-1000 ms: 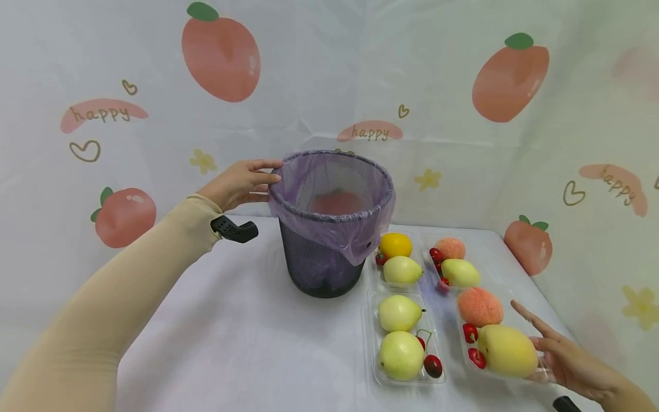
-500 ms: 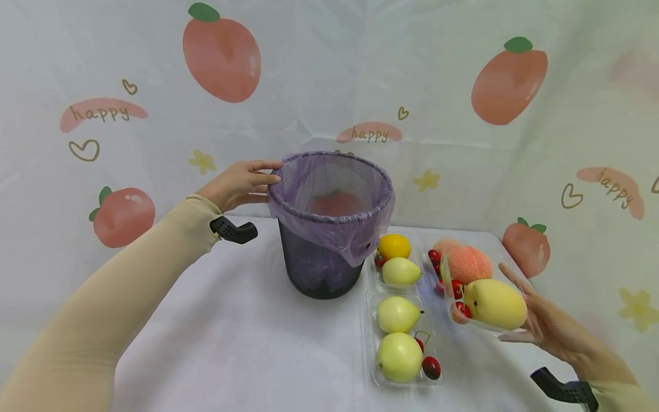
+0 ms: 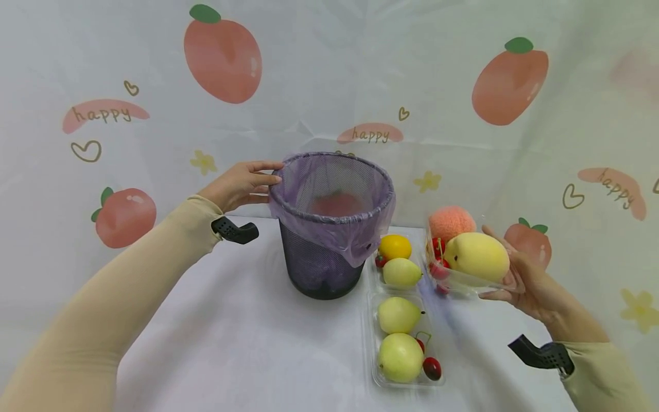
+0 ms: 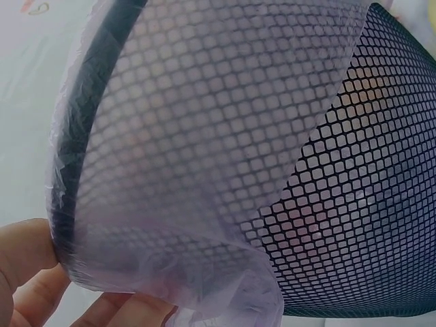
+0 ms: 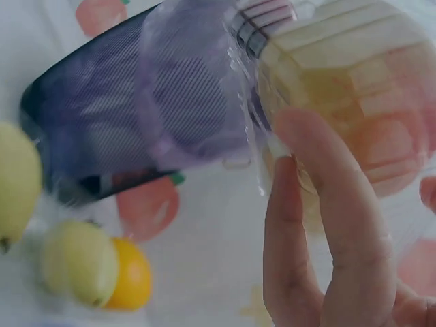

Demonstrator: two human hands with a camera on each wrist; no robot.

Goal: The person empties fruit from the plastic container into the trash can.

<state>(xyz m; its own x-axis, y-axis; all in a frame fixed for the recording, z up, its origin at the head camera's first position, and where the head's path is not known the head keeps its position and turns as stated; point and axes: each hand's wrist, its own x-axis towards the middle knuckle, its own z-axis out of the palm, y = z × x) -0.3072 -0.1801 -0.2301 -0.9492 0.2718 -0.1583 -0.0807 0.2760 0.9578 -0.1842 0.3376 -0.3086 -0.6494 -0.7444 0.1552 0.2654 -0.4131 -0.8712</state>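
In the head view, a black mesh trash bin (image 3: 314,269) stands mid-table, with a purple plastic bag (image 3: 337,234) folded over its rim. The fingers of my left hand (image 3: 241,186) reach out straight and touch the bin's left rim; the left wrist view shows fingertips against the bagged edge. To the right, my right hand (image 3: 530,283) holds a clear plastic fruit tray (image 3: 471,281) by its right end, raised and tilted. Inside it lie a fuzzy peach (image 3: 452,222), a large yellow fruit (image 3: 479,256) and red cherries (image 3: 439,247).
Another tray with a pear (image 3: 401,272) and an orange-yellow fruit (image 3: 395,248) sits right of the bin. In front of it lies a tray with two pale green fruits (image 3: 400,357) and dark cherries (image 3: 432,368). The held tray mostly hides a further tray behind. A printed curtain (image 3: 309,74) hangs behind.
My right hand has lifted the fruit tray off the table and carried it up, away from me and leftward, over the tray behind. My left hand stays at the bin's rim.
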